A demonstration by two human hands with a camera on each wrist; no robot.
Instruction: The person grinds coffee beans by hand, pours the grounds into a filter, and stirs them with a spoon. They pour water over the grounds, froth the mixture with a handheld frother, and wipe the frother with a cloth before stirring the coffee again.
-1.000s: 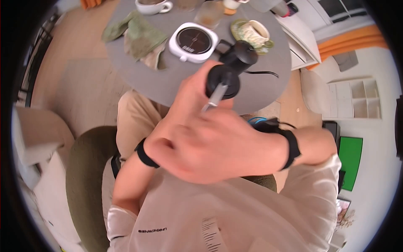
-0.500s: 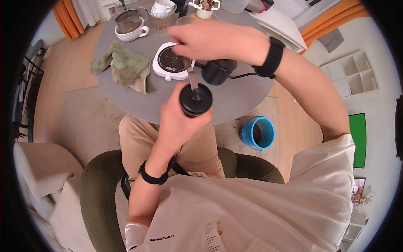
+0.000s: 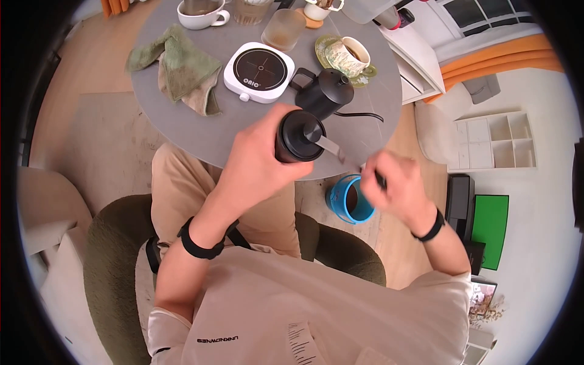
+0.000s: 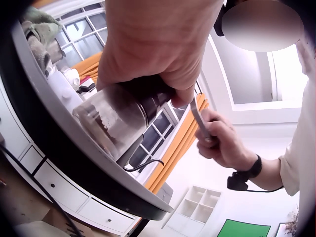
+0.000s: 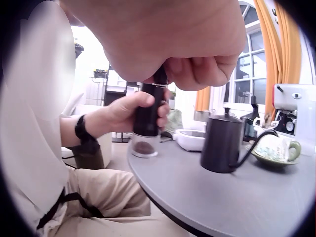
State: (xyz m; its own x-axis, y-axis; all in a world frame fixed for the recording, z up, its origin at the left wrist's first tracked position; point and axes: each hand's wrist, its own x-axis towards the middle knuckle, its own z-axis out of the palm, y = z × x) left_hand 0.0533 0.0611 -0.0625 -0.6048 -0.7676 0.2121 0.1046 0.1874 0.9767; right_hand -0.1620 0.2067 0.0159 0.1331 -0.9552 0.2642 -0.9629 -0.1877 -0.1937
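Observation:
My left hand (image 3: 255, 164) grips a black hand coffee grinder (image 3: 299, 136) upright at the near edge of the round grey table (image 3: 182, 128). Its clear lower jar (image 4: 113, 123) holds brown grounds and sits on the table edge. A metal crank arm (image 3: 331, 148) runs from the grinder's top out to the right. My right hand (image 3: 392, 185) holds the knob at the crank's end, off the table's edge. In the right wrist view the grinder (image 5: 146, 118) stands in the left hand (image 5: 133, 111) under the right hand (image 5: 168, 34).
Behind the grinder stands a black gooseneck kettle (image 3: 325, 94) beside a white hot plate (image 3: 258, 72). A green cloth (image 3: 179, 67), a cup on a green saucer (image 3: 350, 53), a glass (image 3: 284, 30) and a white cup (image 3: 198, 12) lie farther back. A blue bin (image 3: 348, 201) stands on the floor.
My right hand has swung the crank from the far side over the hot plate round to the near right. The left hand keeps its grip on the grinder.

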